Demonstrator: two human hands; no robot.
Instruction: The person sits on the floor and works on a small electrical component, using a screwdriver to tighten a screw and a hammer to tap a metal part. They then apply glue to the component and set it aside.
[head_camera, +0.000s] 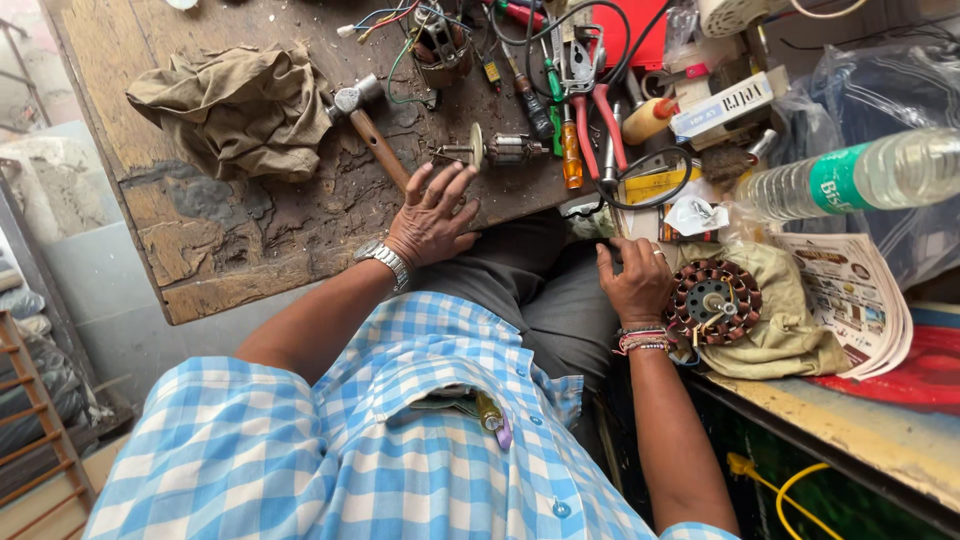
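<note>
- Here, the left hand (432, 215) is lying palm down on the edge of the wooden bench (230, 250), fingers spread wide, holding nothing.
- The fingertips are reaching toward a small motor shaft (495, 150) lying just beyond them; the wooden handle of a hammer (370, 130) is passing just beside the hand on its outer side.
- The right hand (635, 285) is resting against a round copper-wound motor coil (714, 301), fingers loosely curled; whether it is gripping anything cannot be told.
- The coil is sitting on a folded tan cloth (790, 330) on the side table, to the right of the person's lap.
- A clear plastic bottle (860, 175) with a green label is lying on its side above the coil; its contents cannot be made out.
- A stack of printed papers (860, 295) is lying next to the cloth.
- Red-handled pliers (590, 100) and an orange-handled screwdriver (570, 150) are lying among cables at the far end of the bench.
- A crumpled brown rag (240, 110) is lying on the bench, well apart from the left hand.
- The shirt pocket is holding a small yellow-green item (489, 412).
</note>
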